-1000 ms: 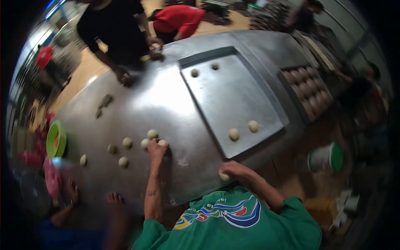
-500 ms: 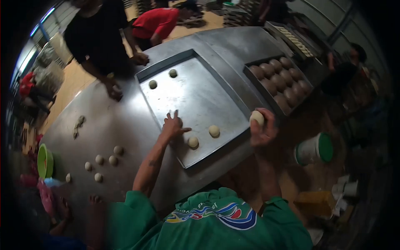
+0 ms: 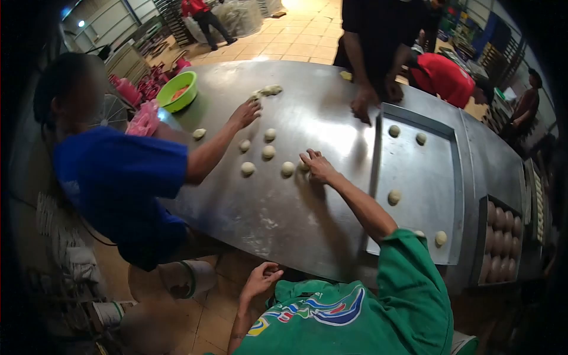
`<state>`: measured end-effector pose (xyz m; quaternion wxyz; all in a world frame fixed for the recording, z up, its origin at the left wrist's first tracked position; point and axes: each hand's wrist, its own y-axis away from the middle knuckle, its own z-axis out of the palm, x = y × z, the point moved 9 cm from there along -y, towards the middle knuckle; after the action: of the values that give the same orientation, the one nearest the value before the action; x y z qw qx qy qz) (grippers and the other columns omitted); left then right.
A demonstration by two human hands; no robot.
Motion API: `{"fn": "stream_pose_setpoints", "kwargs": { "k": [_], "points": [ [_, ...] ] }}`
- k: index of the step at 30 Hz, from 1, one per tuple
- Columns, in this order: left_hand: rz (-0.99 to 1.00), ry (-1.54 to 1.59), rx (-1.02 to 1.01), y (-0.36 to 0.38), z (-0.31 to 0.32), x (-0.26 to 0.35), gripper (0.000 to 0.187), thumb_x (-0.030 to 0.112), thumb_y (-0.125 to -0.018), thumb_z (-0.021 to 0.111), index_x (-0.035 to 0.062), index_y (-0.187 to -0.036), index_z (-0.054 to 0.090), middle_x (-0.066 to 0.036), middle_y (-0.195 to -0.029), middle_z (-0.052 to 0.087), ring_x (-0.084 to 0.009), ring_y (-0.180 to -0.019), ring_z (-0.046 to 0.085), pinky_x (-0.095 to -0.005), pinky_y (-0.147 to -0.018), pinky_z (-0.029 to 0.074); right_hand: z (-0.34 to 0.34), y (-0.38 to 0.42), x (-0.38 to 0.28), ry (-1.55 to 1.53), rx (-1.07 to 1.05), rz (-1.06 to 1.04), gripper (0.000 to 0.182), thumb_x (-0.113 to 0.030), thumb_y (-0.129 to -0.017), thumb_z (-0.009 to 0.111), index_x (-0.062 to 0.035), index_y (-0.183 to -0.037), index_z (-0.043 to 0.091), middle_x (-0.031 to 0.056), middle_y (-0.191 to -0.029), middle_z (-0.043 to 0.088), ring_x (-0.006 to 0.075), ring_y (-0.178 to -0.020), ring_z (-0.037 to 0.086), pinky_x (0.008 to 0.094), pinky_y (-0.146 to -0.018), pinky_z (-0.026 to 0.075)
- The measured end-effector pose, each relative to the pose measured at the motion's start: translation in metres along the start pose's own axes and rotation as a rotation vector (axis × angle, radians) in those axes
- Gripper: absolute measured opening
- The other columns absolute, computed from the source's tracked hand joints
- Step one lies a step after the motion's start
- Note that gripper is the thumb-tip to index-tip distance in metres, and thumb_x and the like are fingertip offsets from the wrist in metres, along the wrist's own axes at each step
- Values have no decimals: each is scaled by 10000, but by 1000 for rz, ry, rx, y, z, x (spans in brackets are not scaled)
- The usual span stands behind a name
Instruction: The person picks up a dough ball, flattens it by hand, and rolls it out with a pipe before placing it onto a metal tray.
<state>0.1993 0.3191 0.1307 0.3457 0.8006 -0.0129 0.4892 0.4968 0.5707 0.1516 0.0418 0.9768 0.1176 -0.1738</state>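
The right arm stretches far out over the steel table [image 3: 284,219], and the right hand [image 3: 318,165] lies palm down on a dough ball [image 3: 304,167] at the end of a loose group of dough balls. The fingers [image 3: 307,157] are spread and curl lightly over that ball; whether they actually grip it or only press on it cannot be told. Just beside it to the left lies another dough ball [image 3: 287,168], and further ones [image 3: 247,168] are scattered beyond. The left hand [image 3: 263,278] hangs low at the table's near edge, off the surface, its fingers loosely curled and holding nothing.

To the right of the reaching arm a flat baking tray [image 3: 417,177] sits on the table with a few dough balls set well apart on it. Farther right, a second tray [image 3: 503,236] is packed with browner rounds in rows.

Across the left side, a person in a blue shirt [image 3: 118,177] reaches a hand [image 3: 244,113] toward a strip of dough [image 3: 266,91]. A green bowl [image 3: 176,90] stands near that end. A person in black [image 3: 378,29] leans on the far edge.
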Motion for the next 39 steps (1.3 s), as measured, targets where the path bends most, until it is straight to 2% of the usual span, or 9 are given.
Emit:
{"fn": "stream_pose_setpoints", "kwargs": {
  "k": [6, 13, 17, 21, 25, 28, 31, 35, 39],
  "points": [
    [250, -57, 114, -107, -43, 53, 496, 329, -813, 747, -27, -1125, 602, -135, -960, 644, -198, -850, 624, -320, -749, 512, 33, -15, -17, -39, -127, 143, 415, -180, -699, 683, -26, -1073, 590, 187, -1005, 603, 376, -978, 588, 452, -822, 505],
    [435, -629, 321, -314, -27, 171, 609, 383, -736, 755, -86, -1088, 590, -276, -1063, 620, -406, -967, 611, -473, -855, 478, -69, 314, -61, -802, -358, 277, 392, -300, -830, 693, -15, -1081, 599, 107, -925, 651, 173, -852, 612, 328, -750, 487],
    [641, -309, 143, -319, 71, 288, 406, 265, -735, 755, -40, -982, 650, -197, -889, 668, -315, -790, 656, -406, -740, 524, -209, 483, -64, -835, 321, 715, 396, -178, -808, 686, -24, -1157, 578, 59, -1037, 602, 140, -967, 569, 297, -869, 454],
    [1021, -31, -337, -246, 293, 355, 366, 148, -776, 751, 11, -1089, 616, -117, -1014, 633, -205, -854, 629, -315, -722, 522, -329, 541, -89, -598, 1112, 621, 500, -19, -774, 604, 20, -1257, 482, 83, -1108, 559, 156, -1023, 549, 283, -878, 433],
    [1092, -680, -558, -240, 471, 306, 463, 204, -714, 729, 10, -1102, 568, -223, -1070, 539, -366, -972, 556, -438, -861, 480, -349, 544, -43, -220, 1597, 281, 522, -26, -790, 605, 55, -1279, 442, 125, -1206, 504, 180, -1081, 522, 297, -942, 416],
    [992, -769, -509, -208, 449, 305, 868, 445, -702, 777, 26, -1357, 392, -275, -1240, 459, -443, -1142, 468, -510, -968, 434, -280, 514, 74, -121, 1513, 648, 433, -84, -802, 649, 57, -1188, 514, 160, -1110, 573, 284, -1074, 560, 348, -927, 459],
    [1198, -468, -302, -134, 341, 321, 690, 412, -776, 739, 5, -1260, 462, -239, -1234, 487, -421, -1138, 470, -468, -938, 437, -104, 471, 195, 64, 473, 1085, 475, -122, -763, 685, 62, -1158, 498, 272, -1113, 543, 446, -1029, 546, 452, -906, 454],
    [782, -73, -529, -99, 176, 226, 297, 219, -849, 724, 12, -1030, 613, -104, -888, 641, -174, -804, 613, -321, -747, 503, -87, 290, 130, -156, 822, 631, 390, -108, -751, 675, 77, -1073, 557, 259, -1024, 578, 422, -1046, 541, 468, -915, 455],
    [328, -119, -155, -70, 9, 64, 346, 307, -830, 735, 17, -994, 641, -103, -911, 665, -158, -798, 632, -301, -734, 515, -29, 49, 41, -531, 328, 134, 420, -247, -780, 661, 45, -1060, 550, 268, -1024, 560, 420, -1015, 541, 485, -883, 461]
  ]
}}
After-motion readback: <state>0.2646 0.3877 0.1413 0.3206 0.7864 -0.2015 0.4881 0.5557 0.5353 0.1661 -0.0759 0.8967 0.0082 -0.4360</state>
